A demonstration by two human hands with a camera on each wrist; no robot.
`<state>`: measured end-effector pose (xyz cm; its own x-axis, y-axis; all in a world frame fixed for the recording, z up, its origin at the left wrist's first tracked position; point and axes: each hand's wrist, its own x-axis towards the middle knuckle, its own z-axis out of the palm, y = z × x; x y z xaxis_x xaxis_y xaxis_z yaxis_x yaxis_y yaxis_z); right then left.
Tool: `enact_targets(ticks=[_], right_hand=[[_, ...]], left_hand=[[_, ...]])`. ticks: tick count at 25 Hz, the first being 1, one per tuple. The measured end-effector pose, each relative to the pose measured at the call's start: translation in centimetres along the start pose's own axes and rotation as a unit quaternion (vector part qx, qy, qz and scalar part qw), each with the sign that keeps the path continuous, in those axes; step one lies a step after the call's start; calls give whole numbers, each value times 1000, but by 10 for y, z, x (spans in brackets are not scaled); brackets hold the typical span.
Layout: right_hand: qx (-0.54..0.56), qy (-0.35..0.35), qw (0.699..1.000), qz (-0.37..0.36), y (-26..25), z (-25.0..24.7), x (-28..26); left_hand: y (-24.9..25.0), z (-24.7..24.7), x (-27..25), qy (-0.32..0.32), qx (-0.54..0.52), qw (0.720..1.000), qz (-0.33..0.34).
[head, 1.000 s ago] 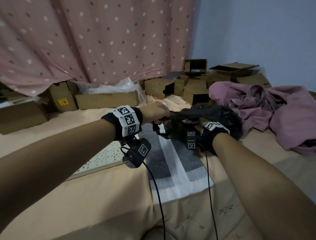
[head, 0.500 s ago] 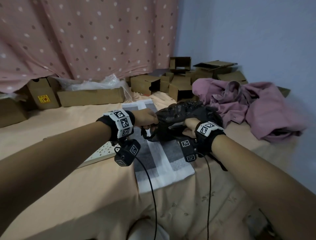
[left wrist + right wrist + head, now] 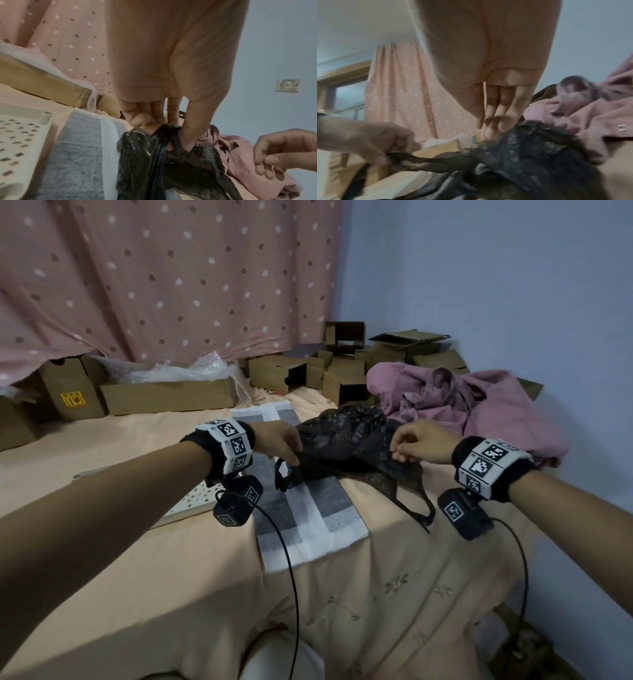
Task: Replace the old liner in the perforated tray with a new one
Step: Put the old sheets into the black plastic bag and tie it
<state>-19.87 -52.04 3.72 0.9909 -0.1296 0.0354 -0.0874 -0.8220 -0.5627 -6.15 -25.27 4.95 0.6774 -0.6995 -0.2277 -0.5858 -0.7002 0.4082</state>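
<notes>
Seemingly midway: the black bag (image 3: 346,440) is being pinched by the left hand (image 3: 279,440), while the right hand (image 3: 416,441) is hovering, loosely curled. The liner (image 3: 301,508) is lying beside the tray (image 3: 191,501), unfitted.

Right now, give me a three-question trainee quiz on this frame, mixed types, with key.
1. True or false: the left hand pinches the black plastic bag.
2. Multiple choice: the grey-and-white liner lies (A) inside the perforated tray, (B) flat on the bed beside it, (C) in a cardboard box.
3. Short answer: which hand is open?

Key
1. True: its fingers grip a gathered handle in the left wrist view.
2. B
3. The right hand: its fingers are loosely curled at the bag's edge, apparently gripping nothing.
</notes>
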Motion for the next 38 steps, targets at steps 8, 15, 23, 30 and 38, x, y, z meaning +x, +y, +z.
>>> enact_targets(ticks=[8,15,23,30,38], right_hand=[[-288,-59,956,-13,56,4,-11],[-316,-230,919,48,58,25,-5],[-317,-216,923,-5,58,48,3],[-245,-141,956,-79,59,59,13],[57,25,993,-105,31,24,16]], left_hand=[[-6,9,9,67,99,993,22],[-6,49,22,-36,294,951,85],[4,77,31,-88,336,929,131],[-4,92,29,-65,322,932,156],[11,37,14,105,8,986,132]])
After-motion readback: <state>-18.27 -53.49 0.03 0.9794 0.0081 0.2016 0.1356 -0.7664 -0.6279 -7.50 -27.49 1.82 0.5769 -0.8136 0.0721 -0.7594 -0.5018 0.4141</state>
